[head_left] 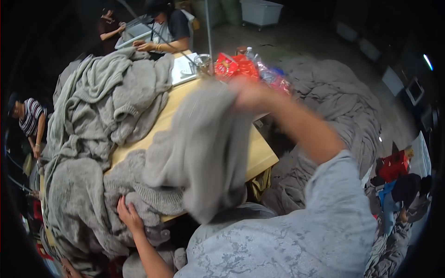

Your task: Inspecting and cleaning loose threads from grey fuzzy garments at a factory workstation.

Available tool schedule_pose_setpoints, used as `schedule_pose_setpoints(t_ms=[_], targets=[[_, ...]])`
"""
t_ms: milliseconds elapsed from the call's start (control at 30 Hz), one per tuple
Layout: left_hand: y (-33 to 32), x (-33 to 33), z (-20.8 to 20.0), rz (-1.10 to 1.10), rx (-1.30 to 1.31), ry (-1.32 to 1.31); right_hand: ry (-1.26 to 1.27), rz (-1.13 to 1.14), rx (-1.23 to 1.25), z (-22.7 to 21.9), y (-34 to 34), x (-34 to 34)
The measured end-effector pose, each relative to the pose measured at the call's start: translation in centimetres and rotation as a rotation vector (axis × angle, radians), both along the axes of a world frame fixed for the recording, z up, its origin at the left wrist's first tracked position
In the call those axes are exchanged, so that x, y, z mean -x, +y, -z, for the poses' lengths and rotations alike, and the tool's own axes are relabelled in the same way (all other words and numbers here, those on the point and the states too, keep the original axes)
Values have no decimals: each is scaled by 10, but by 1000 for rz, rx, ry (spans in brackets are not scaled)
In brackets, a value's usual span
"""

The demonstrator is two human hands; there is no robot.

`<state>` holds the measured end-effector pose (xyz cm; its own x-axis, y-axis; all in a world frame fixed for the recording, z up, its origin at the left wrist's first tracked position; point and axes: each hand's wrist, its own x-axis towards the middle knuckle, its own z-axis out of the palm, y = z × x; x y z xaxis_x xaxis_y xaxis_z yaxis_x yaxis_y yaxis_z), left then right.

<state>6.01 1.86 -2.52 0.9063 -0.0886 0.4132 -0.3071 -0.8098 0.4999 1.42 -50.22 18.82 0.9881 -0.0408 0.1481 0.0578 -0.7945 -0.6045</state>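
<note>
My right hand (250,95), blurred by motion, is raised over the table and closed on the upper edge of a grey knit garment (204,134). The garment hangs from it in loose folds, its lower end close to my body. My left hand (130,217) lies with fingers apart on another grey knit piece (134,185) with a ribbed band, at the near table edge. Beside it, more fuzzy grey knitwear (74,194) drapes over the left side of the table.
The pale wooden table (264,153) carries a knitwear heap (116,88), a white paper pad (184,68), a glass mug (203,64) and red plastic bags (236,66). A large grey fabric pile (333,106) lies at the right. Co-workers (174,28) stand beyond and left; a white wheeled bin (261,13) stands behind.
</note>
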Motion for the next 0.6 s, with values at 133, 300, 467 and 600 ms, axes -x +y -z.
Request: schedule_pose_setpoints(t_ms=[133,300,467,600], targets=[[5,4,4,0,-35,-14,-685,1168,96,-147,-255,70],[-3,5,-2,-29,-40,-4,-712,1173,552,-119,-356,134],[-11,5,-10,-100,-120,15,-390,586,-78,53,-222,71],[-25,12,-12,-65,-151,-153,-265,131,-354,136,-39,6]])
